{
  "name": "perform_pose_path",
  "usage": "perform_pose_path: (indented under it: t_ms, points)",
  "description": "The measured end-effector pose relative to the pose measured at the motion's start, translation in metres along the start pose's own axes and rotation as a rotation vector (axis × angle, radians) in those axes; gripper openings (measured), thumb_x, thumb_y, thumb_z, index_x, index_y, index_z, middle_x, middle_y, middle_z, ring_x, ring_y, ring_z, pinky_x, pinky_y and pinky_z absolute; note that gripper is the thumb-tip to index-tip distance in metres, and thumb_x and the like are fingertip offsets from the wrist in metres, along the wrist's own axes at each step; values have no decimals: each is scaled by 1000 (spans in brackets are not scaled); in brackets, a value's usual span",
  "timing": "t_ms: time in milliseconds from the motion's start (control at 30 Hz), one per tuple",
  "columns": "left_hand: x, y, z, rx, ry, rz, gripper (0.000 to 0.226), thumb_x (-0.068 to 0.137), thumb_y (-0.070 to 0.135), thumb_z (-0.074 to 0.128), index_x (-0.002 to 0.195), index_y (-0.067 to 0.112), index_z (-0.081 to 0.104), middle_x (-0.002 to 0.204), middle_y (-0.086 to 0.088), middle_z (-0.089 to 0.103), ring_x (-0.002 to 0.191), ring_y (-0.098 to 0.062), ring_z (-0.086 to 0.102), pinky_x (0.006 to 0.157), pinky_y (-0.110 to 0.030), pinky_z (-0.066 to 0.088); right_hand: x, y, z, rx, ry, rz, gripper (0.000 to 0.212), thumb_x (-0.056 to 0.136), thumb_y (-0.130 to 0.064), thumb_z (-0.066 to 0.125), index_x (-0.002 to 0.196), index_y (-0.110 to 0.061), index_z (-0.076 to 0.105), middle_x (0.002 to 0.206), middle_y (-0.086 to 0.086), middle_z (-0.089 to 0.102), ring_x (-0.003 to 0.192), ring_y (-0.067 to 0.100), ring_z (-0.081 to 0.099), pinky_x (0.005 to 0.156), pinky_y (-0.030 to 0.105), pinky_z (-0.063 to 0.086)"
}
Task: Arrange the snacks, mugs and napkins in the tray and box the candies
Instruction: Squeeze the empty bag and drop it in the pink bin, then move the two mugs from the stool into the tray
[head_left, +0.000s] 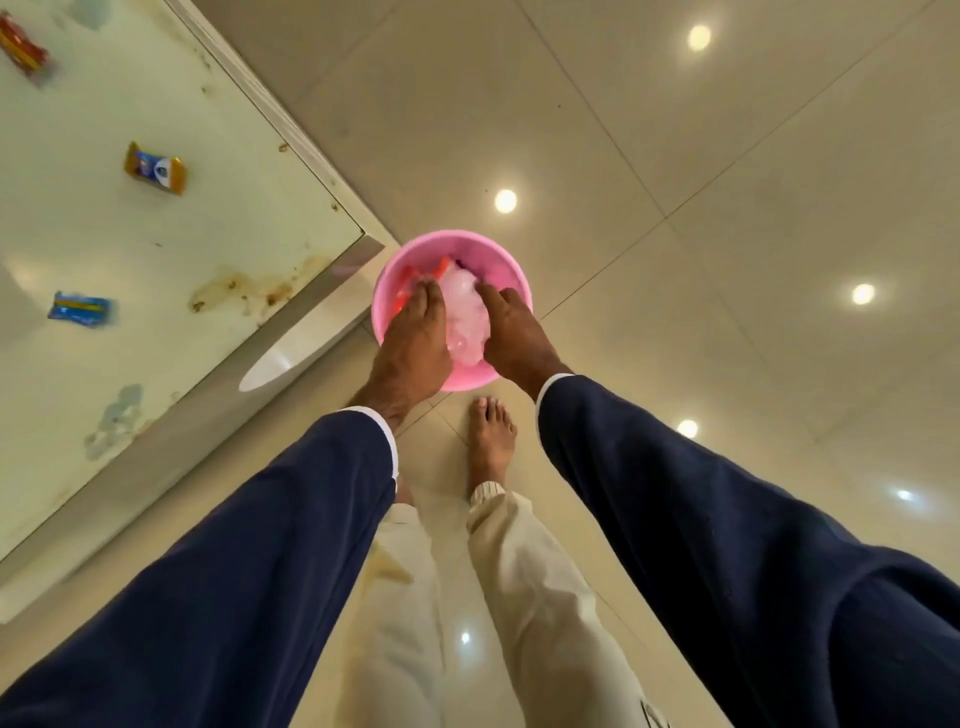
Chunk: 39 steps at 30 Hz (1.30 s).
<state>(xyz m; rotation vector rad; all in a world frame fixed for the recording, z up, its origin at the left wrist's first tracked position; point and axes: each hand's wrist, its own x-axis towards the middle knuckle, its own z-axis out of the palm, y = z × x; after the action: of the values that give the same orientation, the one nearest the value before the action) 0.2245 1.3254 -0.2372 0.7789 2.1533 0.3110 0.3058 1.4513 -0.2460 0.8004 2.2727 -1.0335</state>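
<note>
Clear plastic bag (464, 317) is sitting inside a pink bucket (511, 291) on the tiled floor (675, 156), red wrappers (410, 291) beside it. Left hand (413, 345) and right hand (511, 335) are both pressing into the bag; fingertips buried, grasp cannot be told. Three snack packets (155, 169) are lying well apart on the stained table (218, 249) to the left.
</note>
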Motion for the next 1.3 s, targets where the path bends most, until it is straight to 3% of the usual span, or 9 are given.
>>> perform_pose_path:
  t_ms: [133, 267, 467, 600, 800, 967, 1300]
  points:
    - [-23, 2, -15, 175, -87, 13, 67, 99, 11, 54, 159, 3, 25, 168, -20, 19, 155, -35, 21, 124, -47, 27, -15, -16, -18, -55, -64, -24, 73, 85, 3, 63, 152, -12, 36, 151, 16, 41, 138, 37, 43, 108, 49, 45]
    - [-49, 5, -41, 263, -104, 16, 66, 97, 18, 54, 158, 9, 30, 167, -17, 22, 153, -34, 26, 123, -50, 25, -36, -43, -43, -150, -100, -97, 65, 90, -9, 65, 149, -13, 40, 151, 14, 44, 136, 34, 46, 107, 50, 46]
    - [-97, 8, -92, 356, 61, 11, 76, 97, 27, 53, 162, 14, 15, 170, -13, 13, 158, -30, 13, 125, -53, 12, -62, -96, -77, -322, -49, -261, 75, 90, -39, 68, 152, -14, 33, 158, 13, 35, 143, 32, 36, 114, 52, 37]
    - [-144, -1, -139, 392, 174, -86, 76, 101, 36, 45, 163, 15, 7, 172, -11, 1, 159, -27, 3, 126, -55, 7, -84, -156, -92, -455, -12, -422, 86, 88, -53, 65, 155, -14, 27, 162, 15, 27, 148, 33, 29, 118, 54, 31]
    - [-234, -35, -204, 288, 307, -250, 83, 100, 44, 47, 163, 16, 0, 172, -8, -10, 159, -25, -5, 126, -57, 3, -119, -264, -100, -579, -20, -654, 86, 93, -52, 61, 159, -16, 20, 164, 15, 20, 150, 32, 26, 121, 47, 26]
    - [-326, -84, -243, 201, 438, -397, 79, 102, 43, 43, 163, 17, 1, 172, -8, -11, 159, -25, -6, 125, -59, 4, -153, -372, -82, -667, -58, -807, 86, 92, -47, 63, 159, -18, 19, 166, 11, 17, 150, 31, 24, 120, 50, 26]
    - [-512, -200, -266, 67, 558, -647, 75, 105, 44, 36, 164, 18, -2, 171, -8, -15, 158, -26, -11, 124, -61, 2, -227, -547, 20, -873, -121, -1032, 83, 94, -52, 56, 160, -20, 16, 167, 10, 14, 151, 32, 21, 122, 52, 20]
